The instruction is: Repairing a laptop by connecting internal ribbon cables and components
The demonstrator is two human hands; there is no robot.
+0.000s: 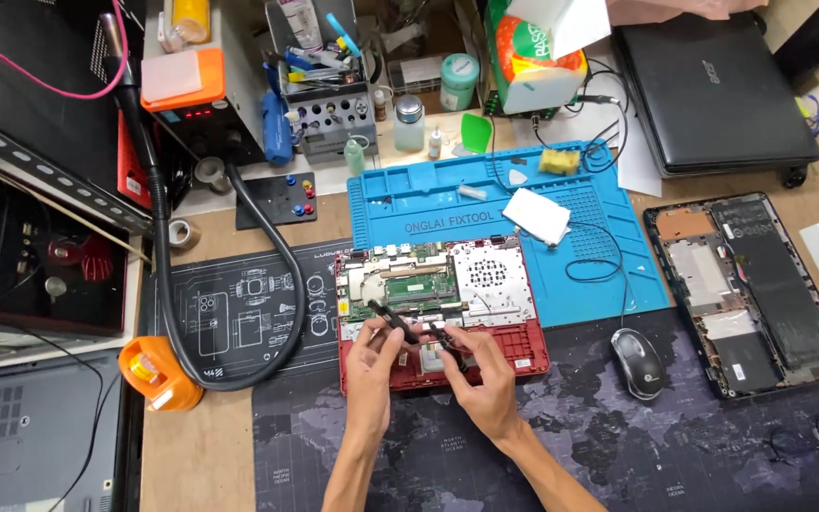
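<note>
Dark map-print desk mat [618, 446] under red laptop [438, 313]; both hands' fingers [383, 334] pinching black tool [395, 324]; cluttered repair bench.

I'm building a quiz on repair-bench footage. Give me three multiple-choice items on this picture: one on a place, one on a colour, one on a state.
1. Where does the computer mouse lie?
A. right of the opened red laptop
B. on the blue mat
C. on the closed black laptop

2. What colour is the casing of the opened laptop under the hands?
A. silver
B. red
C. white

3. How is the black laptop at the top right?
A. open with its screen lit
B. stripped of its bottom cover
C. closed

Answers:
1. A, it sits on the dark desk mat to the laptop's right.
2. B, a red rim frames the bare circuit boards.
3. C, its lid lies flat and shut.

The left hand and right hand each hold a dark tool over the red laptop.
</note>
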